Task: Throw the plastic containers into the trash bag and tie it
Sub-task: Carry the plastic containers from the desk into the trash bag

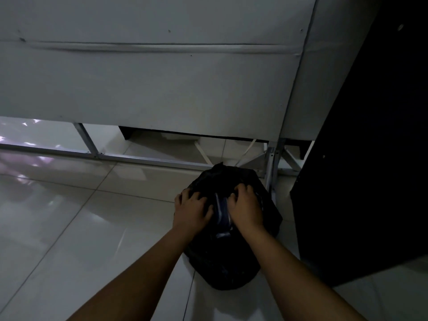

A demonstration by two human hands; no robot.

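Note:
A black trash bag [222, 258] stands bulging on the white tiled floor, right of centre. My left hand [191, 210] grips the bag's plastic on its upper left side. My right hand [246, 205] grips the plastic on the upper right. Between the two hands a shiny, pale-edged plastic container [222, 212] shows through the bag's mouth. Whatever else is inside the bag is hidden in the dim light.
A white panel wall [150, 84] on a metal frame [139, 159] runs behind the bag. A metal post [272, 172] stands just past its right side. A tall black cabinet [361, 181] fills the right. Glossy floor tiles [69, 228] spread to the left.

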